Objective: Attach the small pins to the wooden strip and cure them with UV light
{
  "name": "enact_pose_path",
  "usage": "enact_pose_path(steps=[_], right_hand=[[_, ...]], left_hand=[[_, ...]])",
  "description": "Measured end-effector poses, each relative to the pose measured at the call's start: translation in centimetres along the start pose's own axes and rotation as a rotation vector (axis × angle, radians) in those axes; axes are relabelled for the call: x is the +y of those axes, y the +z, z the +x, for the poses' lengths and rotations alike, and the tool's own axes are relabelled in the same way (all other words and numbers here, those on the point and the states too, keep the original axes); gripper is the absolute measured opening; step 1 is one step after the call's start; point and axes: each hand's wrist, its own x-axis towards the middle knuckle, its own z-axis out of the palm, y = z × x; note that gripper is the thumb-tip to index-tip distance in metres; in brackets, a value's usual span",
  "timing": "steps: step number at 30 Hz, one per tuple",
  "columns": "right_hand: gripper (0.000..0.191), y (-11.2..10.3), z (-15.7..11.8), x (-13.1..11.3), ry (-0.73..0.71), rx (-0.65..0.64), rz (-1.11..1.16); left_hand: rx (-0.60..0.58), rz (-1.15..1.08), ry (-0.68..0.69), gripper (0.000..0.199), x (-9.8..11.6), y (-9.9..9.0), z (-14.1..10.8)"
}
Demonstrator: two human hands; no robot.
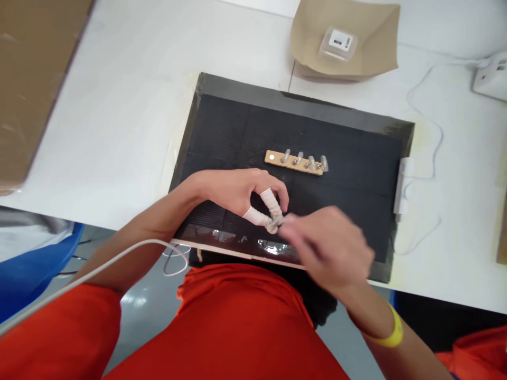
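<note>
Head view: the left hand (pixel 233 191), thumb and forefinger in white covers (pixel 271 201), pinches a small piece (pixel 277 221) just below frame centre; above it, a strip (pixel 279 157) bears clear tips (pixel 300 158); right of centre, the blurred right hand (pixel 332 248) meets the piece, its grip unclear.

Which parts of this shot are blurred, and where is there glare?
Head view: the right hand is smeared, probably by motion; the left hand looks crisper. Also head view: bright glare on the glossy tape along the near edge of the black mat, and on the floor.
</note>
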Motion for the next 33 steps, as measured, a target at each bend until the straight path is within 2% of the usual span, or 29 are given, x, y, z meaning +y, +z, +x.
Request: enact_pose_path(steps=[2, 4, 7, 8, 9, 12, 13, 16, 17, 19, 21, 22, 26, 30, 31, 33], right_hand=[[0.011, 0.16, 0.11, -0.39, -0.158, -0.065, 0.077], [0.008, 0.31, 0.07, -0.50, -0.202, -0.116, 0.137], [0.007, 0.49, -0.22, -0.10, 0.067, 0.020, 0.090], [0.008, 0.55, -0.34, -0.01, 0.108, 0.053, 0.078], [0.008, 0.62, -0.45, -0.01, 0.078, 0.033, 0.088], [0.003, 0.78, -0.64, -0.19, -0.153, -0.129, 0.182], [0.004, 0.80, -0.65, -0.16, -0.152, -0.128, 0.193], [0.006, 0.82, -0.58, 0.27, 0.108, 0.057, 0.153], [0.006, 0.82, -0.56, 0.39, 0.131, 0.073, 0.149], [0.002, 0.79, -0.54, 0.40, 0.018, -0.006, 0.168], [0.006, 0.64, -0.51, 0.19, -0.125, -0.128, 0.199], [0.006, 0.53, -0.47, 0.07, -0.120, -0.130, 0.194], [0.009, 0.23, -0.29, -0.30, 0.142, 0.015, 0.067], [0.005, 0.57, -0.55, -0.49, -0.016, -0.059, 0.122], [0.004, 0.66, -0.65, -0.41, -0.009, -0.034, 0.121], [0.005, 0.79, -0.77, -0.16, 0.108, 0.051, 0.064]], left_hand=[[-0.002, 0.006, -0.007, 0.015, -0.01, 0.00, -0.04], [0.000, 0.012, -0.008, 0.015, -0.02, 0.01, -0.05], [0.008, 0.002, 0.000, 0.017, 0.02, 0.00, 0.00], [0.014, -0.005, 0.000, 0.018, 0.04, -0.01, 0.02], [0.020, -0.009, -0.002, 0.017, 0.07, -0.02, 0.04], [0.014, -0.010, -0.009, 0.015, 0.09, -0.04, 0.04], [0.007, -0.006, -0.011, 0.015, 0.07, -0.03, 0.03], [-0.006, 0.007, -0.008, 0.016, -0.05, -0.01, -0.03], [-0.006, 0.007, -0.003, 0.017, -0.10, -0.01, -0.05], [-0.007, 0.002, 0.006, 0.015, -0.19, -0.02, -0.08], [-0.010, 0.006, 0.009, 0.014, -0.22, -0.04, -0.09], [-0.013, 0.013, 0.009, 0.014, -0.22, -0.06, -0.09], [-0.017, 0.031, 0.017, 0.015, -0.14, -0.13, -0.10], [-0.013, 0.021, -0.005, 0.014, -0.05, -0.16, -0.10], [-0.013, 0.024, -0.007, 0.014, -0.04, -0.15, -0.10], [-0.012, 0.027, -0.002, 0.015, -0.02, -0.13, -0.09]])
